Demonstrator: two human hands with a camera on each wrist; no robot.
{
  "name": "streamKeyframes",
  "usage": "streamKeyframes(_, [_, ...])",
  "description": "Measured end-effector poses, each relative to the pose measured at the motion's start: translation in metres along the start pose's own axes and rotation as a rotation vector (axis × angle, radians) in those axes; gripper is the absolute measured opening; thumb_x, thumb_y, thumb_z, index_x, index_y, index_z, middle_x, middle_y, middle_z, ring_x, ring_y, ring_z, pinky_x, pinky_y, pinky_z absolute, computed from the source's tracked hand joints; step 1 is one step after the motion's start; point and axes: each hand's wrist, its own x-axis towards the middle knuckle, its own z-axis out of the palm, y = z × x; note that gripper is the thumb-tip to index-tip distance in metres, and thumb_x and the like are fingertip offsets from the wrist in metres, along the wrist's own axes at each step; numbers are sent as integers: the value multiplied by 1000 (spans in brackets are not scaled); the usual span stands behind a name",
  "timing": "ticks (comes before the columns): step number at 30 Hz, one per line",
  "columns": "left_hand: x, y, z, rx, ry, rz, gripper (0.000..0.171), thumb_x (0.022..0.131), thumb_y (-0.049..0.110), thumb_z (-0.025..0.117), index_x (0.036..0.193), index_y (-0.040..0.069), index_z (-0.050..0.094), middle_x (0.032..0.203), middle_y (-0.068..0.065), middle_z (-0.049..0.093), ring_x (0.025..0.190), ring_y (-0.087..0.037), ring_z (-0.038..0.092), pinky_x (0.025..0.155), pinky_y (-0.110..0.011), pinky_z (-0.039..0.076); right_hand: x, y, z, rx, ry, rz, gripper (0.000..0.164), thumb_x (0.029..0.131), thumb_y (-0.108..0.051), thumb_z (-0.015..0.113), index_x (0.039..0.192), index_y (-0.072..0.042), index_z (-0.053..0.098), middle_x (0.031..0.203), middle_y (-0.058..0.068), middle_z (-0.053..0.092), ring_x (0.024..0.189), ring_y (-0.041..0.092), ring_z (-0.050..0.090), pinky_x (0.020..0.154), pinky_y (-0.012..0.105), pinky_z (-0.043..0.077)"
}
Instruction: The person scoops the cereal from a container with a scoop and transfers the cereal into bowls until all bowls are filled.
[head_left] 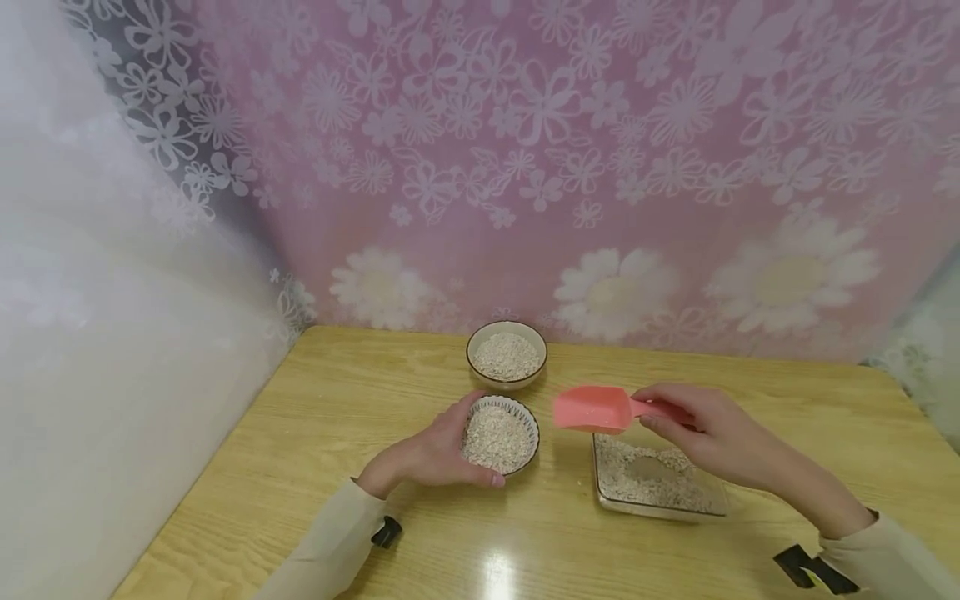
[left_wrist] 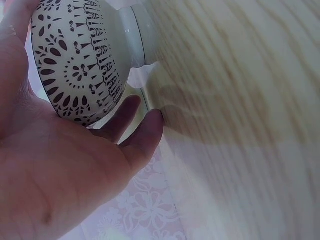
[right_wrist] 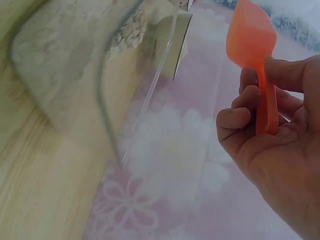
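Note:
My left hand [head_left: 438, 450] holds a small patterned bowl [head_left: 532, 425] of oat flakes [head_left: 497, 439], with the thumb at its near side and the fingers round its far-left side. In the left wrist view, dark petal shapes cover the outside of this bowl [left_wrist: 75, 60], whose foot meets the wooden table. My right hand [head_left: 708, 429] grips the handle of a pink-orange scoop [head_left: 596, 408] above a clear rectangular dish [head_left: 652, 507]. The right wrist view shows fingers and thumb wrapped round the scoop's [right_wrist: 252, 37] handle. Oats in the dish have a bare hollow near the middle.
Behind the patterned bowl stands a second, dark-rimmed bowl [head_left: 507, 384] with oats in it. The wooden table [head_left: 360, 375] ends at a pink floral backdrop [head_left: 480, 250]. A white wall or sheet [head_left: 135, 358] borders the left side.

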Motion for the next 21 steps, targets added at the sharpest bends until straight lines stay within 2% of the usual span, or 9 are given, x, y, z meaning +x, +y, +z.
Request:
streamKeyframes(4, [-2, -1, 0, -2, -1, 0, 127, 75, 52, 88, 165, 16, 7, 166, -16, 26, 154, -34, 26, 121, -59, 29, -20, 13, -9, -21, 6, 97, 22, 98, -11, 69, 119, -16, 70, 101, -8, 70, 75, -2, 57, 61, 23, 47])
streamKeyframes(11, [-2, 1, -2, 10, -3, -6, 127, 75, 53, 88, 165, 17, 7, 167, -17, 25, 154, -36, 26, 122, -60, 28, -47, 37, -27, -73, -75, 242, 20, 97, -16, 71, 117, -18, 70, 94, -13, 68, 71, 0, 55, 59, 23, 42])
streamKeyframes(15, [-3, 3, -3, 17, -10, -21, 127, 75, 54, 87, 166, 18, 6, 168, -17, 24, 155, -36, 24, 122, -60, 28, -56, 49, -30, -113, -151, 266, 21, 97, -18, 71, 117, -13, 70, 87, -11, 68, 62, -2, 47, 56, 23, 36])
streamKeyframes(18, [-3, 3, -3, 17, -13, -28, 126, 75, 54, 87, 166, 18, 6, 168, -18, 24, 155, -36, 24, 122, -60, 28, -60, 54, -28, -143, -202, 264, 22, 96, -18, 72, 117, -12, 71, 91, -9, 71, 65, -4, 51, 56, 23, 38])
streamKeyframes(21, [-3, 2, -2, 11, -17, -26, 126, 76, 53, 87, 166, 18, 6, 168, -17, 23, 155, -36, 24, 122, -60, 28, -62, 56, -24, -181, -211, 241, 21, 94, -17, 74, 114, -12, 72, 98, -6, 73, 71, -7, 56, 58, 22, 43])
